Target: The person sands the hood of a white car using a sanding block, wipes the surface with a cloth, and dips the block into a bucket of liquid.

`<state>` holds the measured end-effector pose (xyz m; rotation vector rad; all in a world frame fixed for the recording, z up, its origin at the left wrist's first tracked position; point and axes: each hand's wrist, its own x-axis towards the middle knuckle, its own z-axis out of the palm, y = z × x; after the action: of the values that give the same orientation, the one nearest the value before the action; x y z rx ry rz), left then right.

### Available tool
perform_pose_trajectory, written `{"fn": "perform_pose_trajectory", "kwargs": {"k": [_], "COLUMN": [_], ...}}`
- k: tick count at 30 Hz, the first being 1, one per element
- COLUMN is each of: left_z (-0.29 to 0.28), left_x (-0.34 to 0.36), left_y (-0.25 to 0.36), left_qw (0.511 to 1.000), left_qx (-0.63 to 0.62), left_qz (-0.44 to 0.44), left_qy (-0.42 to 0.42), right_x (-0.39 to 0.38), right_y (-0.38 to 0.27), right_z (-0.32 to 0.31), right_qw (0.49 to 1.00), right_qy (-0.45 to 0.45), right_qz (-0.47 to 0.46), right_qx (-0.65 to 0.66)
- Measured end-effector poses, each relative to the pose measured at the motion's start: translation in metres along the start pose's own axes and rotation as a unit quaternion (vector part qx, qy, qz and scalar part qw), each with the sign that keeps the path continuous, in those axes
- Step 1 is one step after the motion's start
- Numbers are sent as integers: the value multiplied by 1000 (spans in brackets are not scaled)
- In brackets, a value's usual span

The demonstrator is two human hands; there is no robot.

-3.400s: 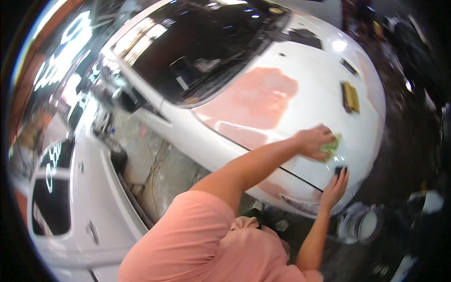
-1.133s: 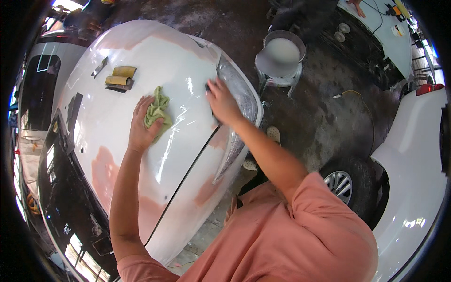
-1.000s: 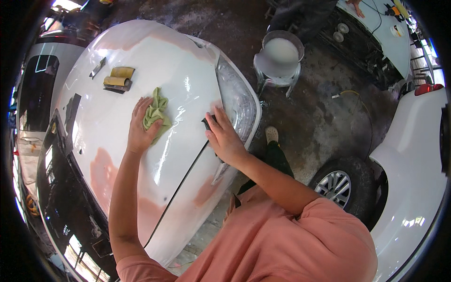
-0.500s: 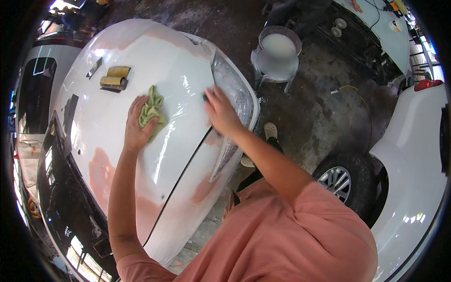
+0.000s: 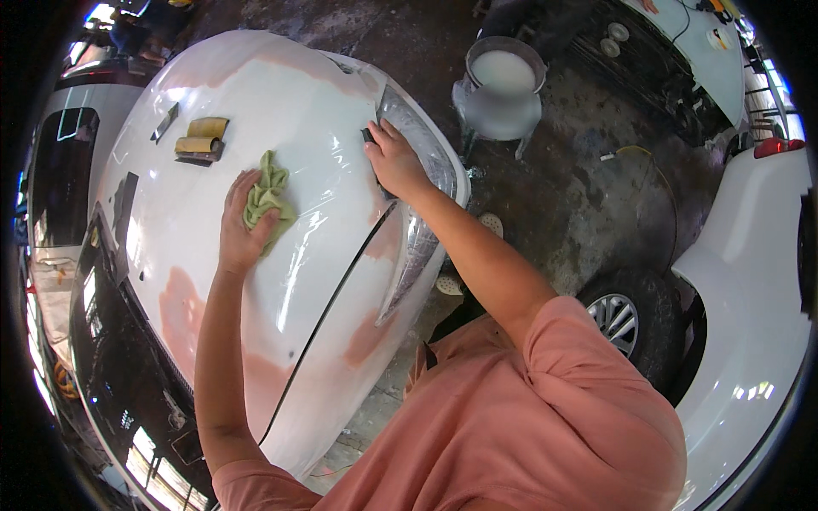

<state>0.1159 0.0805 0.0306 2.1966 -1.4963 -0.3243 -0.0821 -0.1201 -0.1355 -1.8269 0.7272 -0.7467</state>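
On the white car hood (image 5: 290, 102), which has pink patches, my left hand (image 5: 243, 221) is closed on a crumpled pale green cloth (image 5: 271, 187). My right hand (image 5: 396, 162) grips a dark block (image 5: 369, 139), mostly hidden under it, at the hood's edge beside a plastic-covered headlight (image 5: 430, 170). Farther back on the hood lie yellow and dark rolled sheets (image 5: 204, 138), a small dark strip (image 5: 166, 121) and a longer grey strip (image 5: 123, 228) near the windscreen.
A bucket of milky liquid (image 5: 503, 70) stands on a stool beyond the hood. A white car with a wheel (image 5: 613, 324) is at the right, another car (image 5: 72, 153) at the left. A co-worker's hand (image 5: 649, 6) shows at the top right. A thin hose (image 5: 648, 162) lies on the floor.
The view has swung round from the windscreen side. My right hand has moved back and forth along the hood's edge, lately farther away from me. My left hand stays on the cloth.
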Motion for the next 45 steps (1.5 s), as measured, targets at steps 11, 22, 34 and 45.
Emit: {"fn": "perform_pose_trajectory", "kwargs": {"k": [11,22,34,45], "left_z": [0,0,0,2], "left_x": [0,-4,-3,-1], "left_y": [1,-2,-4,-1], "left_qw": [1000,1000,1000,1000], "left_qx": [5,3,-2,1], "left_qz": [-3,-6,-2,-6], "left_qy": [-3,4,1,3], "right_x": [-4,-33,-41,20], "right_y": [-6,-19,-24,-5], "right_z": [-3,-12,-15,0], "right_qw": [999,999,999,997], "right_qy": [-13,-38,-46,-35], "right_qz": [-22,-6,3,-46], "right_qx": [-39,1,-13,-49]}}
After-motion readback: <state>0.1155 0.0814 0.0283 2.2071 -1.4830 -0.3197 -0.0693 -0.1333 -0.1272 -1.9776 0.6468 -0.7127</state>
